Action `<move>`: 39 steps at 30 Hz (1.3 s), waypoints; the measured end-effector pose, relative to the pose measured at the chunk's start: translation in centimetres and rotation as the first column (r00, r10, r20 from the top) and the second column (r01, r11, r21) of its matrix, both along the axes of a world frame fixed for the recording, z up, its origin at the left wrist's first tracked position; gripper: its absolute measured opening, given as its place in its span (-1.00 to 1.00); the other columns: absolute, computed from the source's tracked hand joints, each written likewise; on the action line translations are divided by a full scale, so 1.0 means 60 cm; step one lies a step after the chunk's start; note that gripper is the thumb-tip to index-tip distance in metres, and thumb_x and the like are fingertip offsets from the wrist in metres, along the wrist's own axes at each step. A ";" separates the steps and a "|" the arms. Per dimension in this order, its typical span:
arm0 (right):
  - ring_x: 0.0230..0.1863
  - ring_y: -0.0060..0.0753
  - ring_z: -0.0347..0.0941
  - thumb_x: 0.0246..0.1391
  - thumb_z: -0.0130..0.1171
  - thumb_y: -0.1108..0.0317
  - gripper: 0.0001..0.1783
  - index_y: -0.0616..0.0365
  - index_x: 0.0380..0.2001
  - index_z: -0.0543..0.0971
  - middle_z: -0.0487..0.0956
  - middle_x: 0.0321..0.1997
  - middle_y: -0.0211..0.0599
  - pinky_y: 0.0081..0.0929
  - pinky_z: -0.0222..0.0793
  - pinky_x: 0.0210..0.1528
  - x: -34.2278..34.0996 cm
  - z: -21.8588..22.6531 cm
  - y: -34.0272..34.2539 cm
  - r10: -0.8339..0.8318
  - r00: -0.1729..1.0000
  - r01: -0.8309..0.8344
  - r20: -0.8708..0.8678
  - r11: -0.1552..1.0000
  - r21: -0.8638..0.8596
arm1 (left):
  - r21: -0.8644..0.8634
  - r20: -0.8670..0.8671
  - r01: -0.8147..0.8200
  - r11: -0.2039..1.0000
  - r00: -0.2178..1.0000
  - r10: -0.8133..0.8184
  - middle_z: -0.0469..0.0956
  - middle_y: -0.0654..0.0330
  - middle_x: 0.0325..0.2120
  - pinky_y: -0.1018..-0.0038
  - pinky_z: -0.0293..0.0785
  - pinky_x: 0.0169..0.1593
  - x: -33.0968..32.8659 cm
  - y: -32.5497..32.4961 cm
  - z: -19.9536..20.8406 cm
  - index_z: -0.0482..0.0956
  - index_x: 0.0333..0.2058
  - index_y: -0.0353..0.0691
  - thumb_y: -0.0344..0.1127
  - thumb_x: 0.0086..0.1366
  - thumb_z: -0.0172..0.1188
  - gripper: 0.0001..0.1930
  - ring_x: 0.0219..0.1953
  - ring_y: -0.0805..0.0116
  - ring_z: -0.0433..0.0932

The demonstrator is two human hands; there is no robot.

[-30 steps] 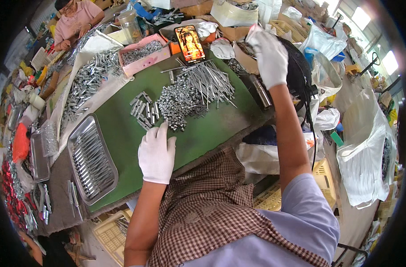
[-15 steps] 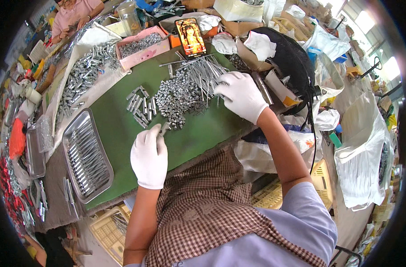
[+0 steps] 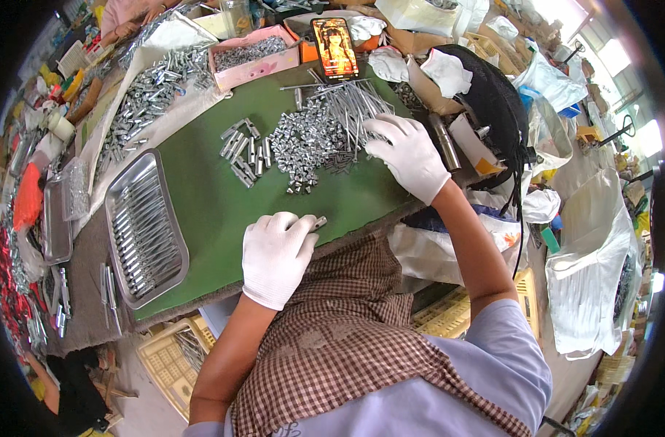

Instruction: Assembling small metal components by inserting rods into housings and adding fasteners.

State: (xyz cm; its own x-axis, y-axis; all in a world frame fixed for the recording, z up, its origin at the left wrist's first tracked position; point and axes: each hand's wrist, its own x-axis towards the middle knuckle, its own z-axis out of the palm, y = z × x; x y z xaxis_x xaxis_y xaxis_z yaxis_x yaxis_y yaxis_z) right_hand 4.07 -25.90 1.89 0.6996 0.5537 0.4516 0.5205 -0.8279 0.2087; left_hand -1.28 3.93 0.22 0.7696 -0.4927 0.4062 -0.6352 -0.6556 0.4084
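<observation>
My left hand (image 3: 278, 255), in a white glove, is closed on a small metal sleeve (image 3: 318, 223) just above the green mat (image 3: 208, 211). At the right ends of a bundle of thin metal rods (image 3: 356, 105) is my right hand (image 3: 409, 156), also gloved. Its fingers curl at the rods, and what they grip is hidden. Left of the rods lies a heap of short metal nuts or sleeves (image 3: 299, 142). Several longer metal cylinders (image 3: 243, 153) lie in a loose group beside that heap.
A steel tray (image 3: 184, 256) with a row of assembled rods stands at the left. Behind are a pink box (image 3: 256, 69) of small parts, a phone (image 3: 335, 48) and a pile of metal cylinders (image 3: 146, 102). A black bag (image 3: 485, 95) and metal tube (image 3: 444, 142) lie right.
My left hand has moved right and toward me, away from the heap, with the metal sleeve in its fingers. My right hand stays by the rods. The view has shifted slightly.
</observation>
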 end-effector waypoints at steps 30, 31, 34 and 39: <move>-0.05 -0.25 0.52 -0.05 0.33 0.36 -0.79 -0.15 -0.29 0.63 0.58 -0.25 -0.51 -0.17 0.35 0.10 -0.091 -0.036 0.123 0.052 0.967 0.053 -0.248 0.916 0.399 | -0.084 -0.136 -0.106 0.991 0.986 0.094 0.58 0.20 -0.40 0.17 0.40 -0.19 0.006 -0.011 -0.015 0.60 -0.30 -0.11 -0.35 0.08 0.40 -0.80 -0.31 0.08 0.56; -0.05 -0.25 0.52 -0.05 0.33 0.36 -0.79 -0.15 -0.29 0.63 0.58 -0.25 -0.51 -0.17 0.35 0.10 -0.089 -0.037 0.123 0.052 0.967 0.053 -0.249 0.916 0.397 | -0.085 -0.137 -0.106 0.991 0.986 0.094 0.58 0.20 -0.40 0.17 0.40 -0.19 0.006 -0.011 -0.015 0.60 -0.30 -0.11 -0.35 0.08 0.40 -0.80 -0.31 0.08 0.56; -0.06 -0.24 0.52 -0.07 0.35 0.36 -0.81 -0.15 -0.31 0.64 0.59 -0.23 -0.51 -0.16 0.36 0.09 -0.087 -0.036 0.127 0.061 0.975 0.025 -0.212 0.923 0.384 | -0.091 -0.066 -0.079 0.993 0.995 0.073 0.57 0.20 -0.40 0.17 0.39 -0.19 0.008 -0.009 -0.015 0.60 -0.31 -0.11 -0.35 0.08 0.41 -0.80 -0.32 0.08 0.55; -0.08 -0.13 0.54 -0.06 0.37 0.36 -0.89 -0.08 -0.38 0.69 0.64 -0.26 -0.43 -0.17 0.37 0.07 -0.068 -0.025 0.114 0.002 0.965 0.140 -0.264 0.845 0.517 | -0.132 -0.051 -0.057 0.990 0.997 0.050 0.57 0.18 -0.41 0.16 0.39 -0.21 0.010 -0.009 -0.015 0.61 -0.35 -0.11 -0.35 0.08 0.41 -0.84 -0.32 0.06 0.55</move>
State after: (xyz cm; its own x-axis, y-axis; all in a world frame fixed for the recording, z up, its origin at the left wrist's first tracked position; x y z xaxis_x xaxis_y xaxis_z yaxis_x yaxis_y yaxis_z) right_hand -0.03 -19.03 0.38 0.8533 0.2273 0.4693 0.4330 -0.8103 -0.3949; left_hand -0.67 3.39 -0.66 0.8133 -0.3944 0.4279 -0.5786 -0.6259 0.5229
